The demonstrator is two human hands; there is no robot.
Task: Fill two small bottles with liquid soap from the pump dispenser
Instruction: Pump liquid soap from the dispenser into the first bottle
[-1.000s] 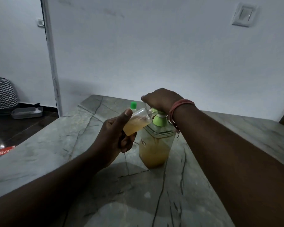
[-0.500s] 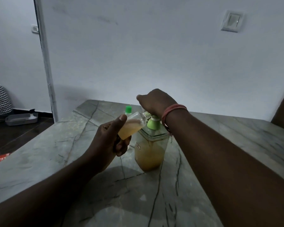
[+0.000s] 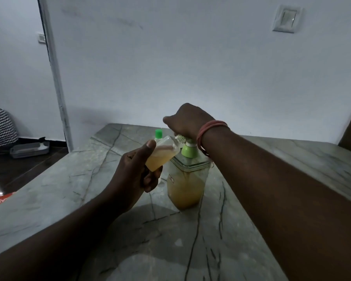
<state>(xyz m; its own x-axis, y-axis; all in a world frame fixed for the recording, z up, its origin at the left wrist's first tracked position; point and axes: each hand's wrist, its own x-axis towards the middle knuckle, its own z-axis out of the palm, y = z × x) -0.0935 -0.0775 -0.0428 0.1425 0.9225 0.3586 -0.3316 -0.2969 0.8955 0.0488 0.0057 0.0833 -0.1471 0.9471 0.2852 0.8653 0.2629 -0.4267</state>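
Observation:
A clear square pump dispenser (image 3: 185, 183) with a green collar stands on the marble table, about half full of amber soap. My right hand (image 3: 185, 120) rests on top of its pump head, fingers curled over it, and hides the nozzle. My left hand (image 3: 138, 171) grips a small clear bottle (image 3: 163, 154), tilted with its open neck up against the pump. That bottle holds amber soap in its lower part. A second small bottle with a green cap (image 3: 158, 133) stands behind my left hand, mostly hidden.
The grey marble table (image 3: 190, 250) runs up to a white wall. To the left lie a dark floor, a patterned basket (image 3: 0, 127) and a flat grey tray (image 3: 29, 149). A wall switch (image 3: 287, 19) sits high on the right.
My right hand has risen a little on the pump head. The tilted bottle stays at the nozzle in my left hand. The view has shifted slightly.

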